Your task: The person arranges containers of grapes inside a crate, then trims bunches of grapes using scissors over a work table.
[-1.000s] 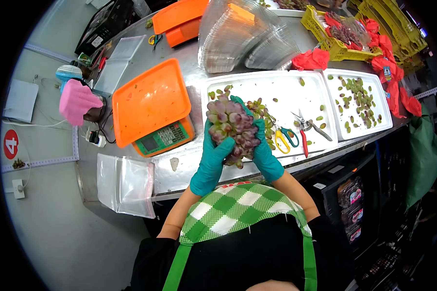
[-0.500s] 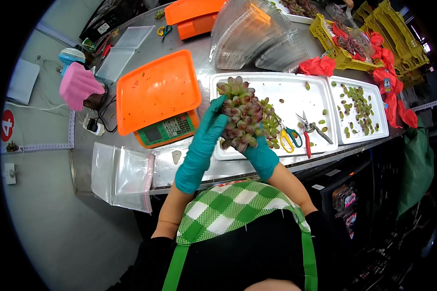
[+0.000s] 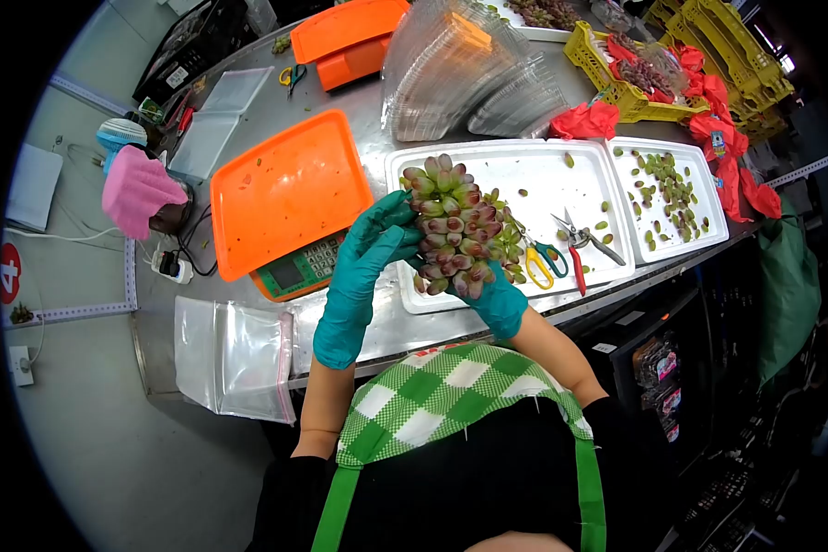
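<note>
A bunch of grapes (image 3: 453, 225), green and dusky red, is held up between my two teal-gloved hands over the left end of a white foam tray (image 3: 547, 156). My left hand (image 3: 377, 244) curls its fingers against the bunch's left side. From below and to the right, my right hand (image 3: 495, 299) supports it, its fingers mostly hidden by the grapes. More grapes (image 3: 508, 241) show just behind the bunch. Yellow-and-teal scissors (image 3: 545, 265) and red-and-grey pruning shears (image 3: 580, 247) lie in the tray to the right, among loose grapes.
An orange scale (image 3: 290, 198) stands at left, with clear plastic bags (image 3: 235, 354) at the table's front edge. Stacked clear containers (image 3: 460, 69) stand behind the tray. A second white tray (image 3: 658, 248) holds loose grapes. Yellow crates (image 3: 616, 92) and red wrapping (image 3: 584, 121) are at the back right.
The bunch has turned a little in my hands, showing a different face. My left fingers have shifted and bent more at its side. The whole view has shifted slightly.
</note>
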Motion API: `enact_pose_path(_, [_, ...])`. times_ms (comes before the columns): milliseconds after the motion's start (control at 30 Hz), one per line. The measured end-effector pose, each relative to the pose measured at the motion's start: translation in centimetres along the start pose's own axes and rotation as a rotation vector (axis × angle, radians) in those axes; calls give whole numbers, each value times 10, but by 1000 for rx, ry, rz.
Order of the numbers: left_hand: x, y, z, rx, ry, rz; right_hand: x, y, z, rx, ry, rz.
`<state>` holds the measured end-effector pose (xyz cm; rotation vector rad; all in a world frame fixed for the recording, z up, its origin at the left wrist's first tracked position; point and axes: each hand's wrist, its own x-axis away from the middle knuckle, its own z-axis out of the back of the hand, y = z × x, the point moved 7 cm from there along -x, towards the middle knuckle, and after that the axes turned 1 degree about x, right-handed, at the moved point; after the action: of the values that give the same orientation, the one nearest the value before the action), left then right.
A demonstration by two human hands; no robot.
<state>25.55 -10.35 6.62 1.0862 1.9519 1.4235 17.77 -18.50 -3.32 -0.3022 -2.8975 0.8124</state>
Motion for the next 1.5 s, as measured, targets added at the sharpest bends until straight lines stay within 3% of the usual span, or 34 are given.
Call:
enact_pose_path(67, [1, -1, 1, 6, 8, 1, 2, 0, 2, 269, -34, 66])
enact_pose_path(233, [1, -8, 7, 81, -6, -8, 9, -15, -24, 415, 30, 99])
enact_pose_path(333, [0, -18, 18, -39, 99, 1, -7, -3, -31, -618, -214, -179])
enact_pose_path(433, [1, -32, 26, -48, 169, 72, -3, -1, -26, -391, 354, -197])
enact_pose_path(567, [4, -42, 36, -64, 163, 131, -6, 9, -19, -610, 206, -257])
enact_pose_path(733, [4, -38, 46, -138, 209, 140, -6, 8, -23, -523, 247, -269])
enact_pose_path(833, [-2, -16, 57, -295, 256, -205, -6, -2, -31, -398, 231, -263])
enact_pose_path(967, [-1, 40, 18, -770, -5, -644, -10, -12, -38, -295, 173, -388])
enact_pose_path(1033, [-10, 38, 17, -659, -161, -515, -11, -15, -61, -282, -124, -459])
enact_pose_path(1100, [-18, 28, 16, -372, -330, -280, -6, -22, -53, 94, 138, -470])
enact_pose_path(1133, [-20, 21, 11, -338, -452, -191, -8, -20, -48, 120, 100, -511])
enact_pose_path(1233, [-22, 6, 15, -200, -446, -218, -2, -26, -75, -69, 117, -577])
enact_pose_path(1267, [-21, 2, 16, -147, -378, -253, 0, -28, -75, 39, -47, -534])
enact_pose_path(1367, [-18, -36, 22, 222, -219, 55, 9, -24, -64, 9, -48, -646])
enact_pose_path(1500, [-15, -93, 44, 456, -82, 252, 15, -19, -43, 76, 13, -669])
